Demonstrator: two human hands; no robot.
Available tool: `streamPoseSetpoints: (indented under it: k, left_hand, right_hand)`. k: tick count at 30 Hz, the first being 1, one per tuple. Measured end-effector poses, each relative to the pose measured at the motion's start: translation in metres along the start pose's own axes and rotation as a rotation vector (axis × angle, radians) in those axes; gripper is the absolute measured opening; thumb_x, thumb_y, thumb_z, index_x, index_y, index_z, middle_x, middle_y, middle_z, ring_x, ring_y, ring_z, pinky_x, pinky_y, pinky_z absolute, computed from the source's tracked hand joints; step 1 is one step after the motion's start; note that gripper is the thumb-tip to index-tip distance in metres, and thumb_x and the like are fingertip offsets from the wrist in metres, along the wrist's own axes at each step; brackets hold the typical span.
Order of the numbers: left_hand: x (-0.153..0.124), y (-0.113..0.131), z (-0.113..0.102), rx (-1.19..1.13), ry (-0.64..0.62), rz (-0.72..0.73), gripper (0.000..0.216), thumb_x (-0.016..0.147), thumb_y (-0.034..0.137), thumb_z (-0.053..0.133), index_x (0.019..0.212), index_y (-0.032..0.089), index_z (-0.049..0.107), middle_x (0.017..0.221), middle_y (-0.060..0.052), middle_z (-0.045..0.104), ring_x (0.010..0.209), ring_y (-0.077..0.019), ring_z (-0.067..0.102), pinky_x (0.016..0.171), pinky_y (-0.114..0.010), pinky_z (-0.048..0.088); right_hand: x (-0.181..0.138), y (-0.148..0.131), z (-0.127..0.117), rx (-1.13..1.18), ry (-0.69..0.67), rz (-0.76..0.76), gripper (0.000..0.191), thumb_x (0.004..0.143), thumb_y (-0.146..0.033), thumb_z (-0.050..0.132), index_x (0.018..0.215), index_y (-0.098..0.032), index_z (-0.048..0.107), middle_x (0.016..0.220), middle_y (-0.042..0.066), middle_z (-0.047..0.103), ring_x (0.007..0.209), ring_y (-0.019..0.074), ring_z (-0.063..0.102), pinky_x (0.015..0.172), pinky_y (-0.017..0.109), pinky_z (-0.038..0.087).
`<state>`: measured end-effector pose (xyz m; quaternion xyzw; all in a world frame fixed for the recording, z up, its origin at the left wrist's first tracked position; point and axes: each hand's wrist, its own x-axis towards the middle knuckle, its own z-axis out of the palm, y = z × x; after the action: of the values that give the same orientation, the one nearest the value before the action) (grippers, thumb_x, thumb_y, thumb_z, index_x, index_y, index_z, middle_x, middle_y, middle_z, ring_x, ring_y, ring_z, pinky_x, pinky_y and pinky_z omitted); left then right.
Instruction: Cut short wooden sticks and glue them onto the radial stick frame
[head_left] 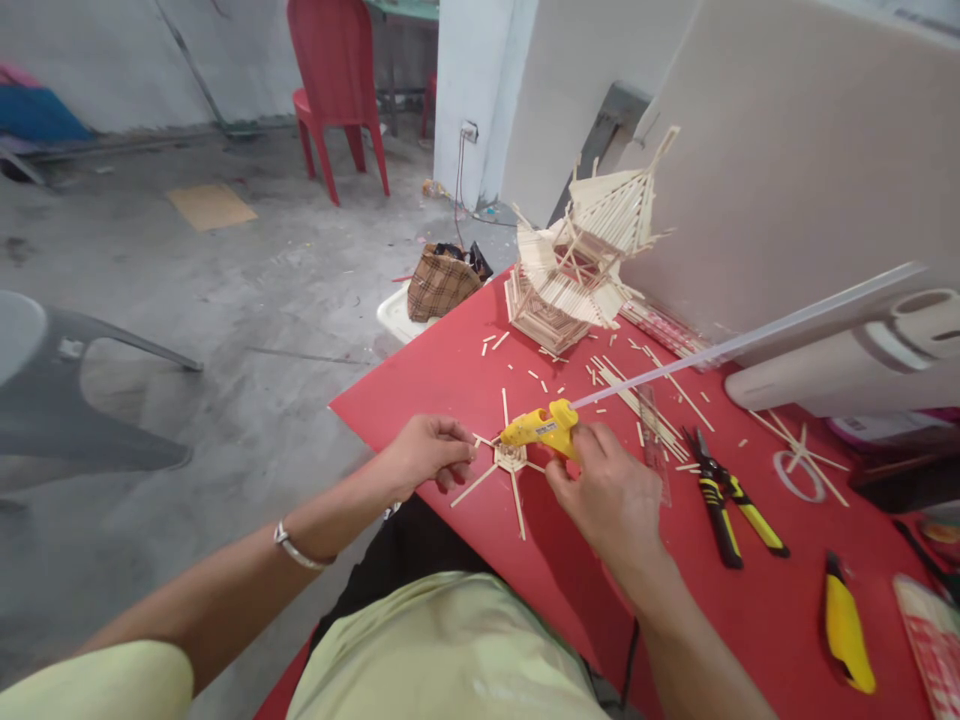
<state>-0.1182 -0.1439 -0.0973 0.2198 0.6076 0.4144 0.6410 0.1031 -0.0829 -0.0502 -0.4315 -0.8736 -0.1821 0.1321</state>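
Note:
My right hand (611, 490) is closed around a yellow glue gun (541, 427) with a long clear glue stick (750, 340) running out of its back. Its nozzle points down at a small star-shaped piece of thin wooden sticks (510, 460) that lies on the red table (465, 380). My left hand (427, 452) rests at the table's edge with its fingertips pinched on a spoke of that stick piece. Farther back stands a tilted stick-built model with a slatted roof (581, 265).
Yellow-handled cutters (724, 495) and a yellow utility knife (847, 625) lie to the right. Loose sticks (645, 400) and a clear ruler (654, 440) are scattered mid-table. A white board (810, 150) walls the far side. A checked bag (442, 280), grey chair (67, 390) and red chair (337, 80) stand on the floor.

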Motion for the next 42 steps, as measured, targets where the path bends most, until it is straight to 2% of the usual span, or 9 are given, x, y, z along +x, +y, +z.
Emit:
streamPoseSetpoints:
  k: [42]
  left_hand:
    - [0.0014,-0.0016,0.0002,-0.004,-0.008,0.008,0.02,0.063,0.02,0.075,0.076,0.012,0.063,0.062,-0.005,0.068,0.048,-0.0153,0.064,0.037,-0.021,0.046]
  right_hand:
    - [-0.0024,-0.0006,0.0069,0.017,0.008,-0.013,0.02,0.082,-0.024,0.051,0.096,-0.018,0.064,0.078,0.001,0.062,0.059,0.0122,0.051,0.052,0.026,0.024]
